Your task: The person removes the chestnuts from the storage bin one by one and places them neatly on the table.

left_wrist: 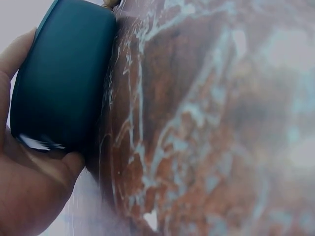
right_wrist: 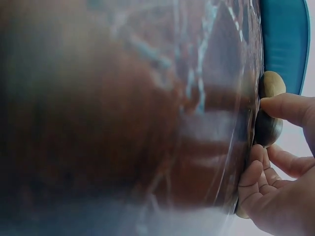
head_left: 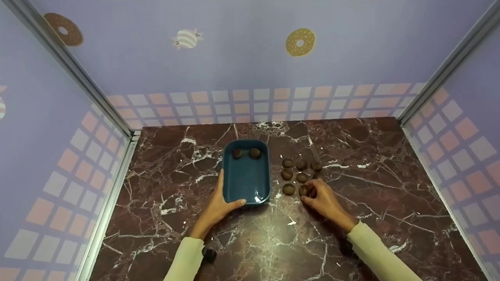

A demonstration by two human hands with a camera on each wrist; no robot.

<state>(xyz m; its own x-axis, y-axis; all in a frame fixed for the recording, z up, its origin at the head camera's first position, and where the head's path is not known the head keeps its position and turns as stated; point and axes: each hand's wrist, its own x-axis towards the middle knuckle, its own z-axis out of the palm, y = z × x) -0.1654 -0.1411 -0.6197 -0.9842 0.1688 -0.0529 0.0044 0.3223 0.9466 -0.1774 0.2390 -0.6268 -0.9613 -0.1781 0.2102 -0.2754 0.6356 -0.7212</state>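
Observation:
A blue rectangular tray (head_left: pixel 247 177) stands on the marble surface with two brown chestnuts inside, a left one (head_left: pixel 237 153) and a right one (head_left: pixel 255 153), at its far end. My left hand (head_left: pixel 220 203) holds the tray's near left corner, thumb at the near rim and fingers along the left wall. Right of the tray, several chestnuts (head_left: pixel 289 189) lie in rough rows. My right hand (head_left: pixel 325 200) pinches a chestnut (right_wrist: pixel 268 129) in the nearest row between thumb and fingers, low at the surface. The hand partly hides the chestnuts at the row's right end.
The dark red marble tabletop (head_left: pixel 164 171) has white veins. A purple back wall (head_left: pixel 242 58) with pink and white squares rises behind it. Side panels (head_left: pixel 50 156) in metal frames stand left and right.

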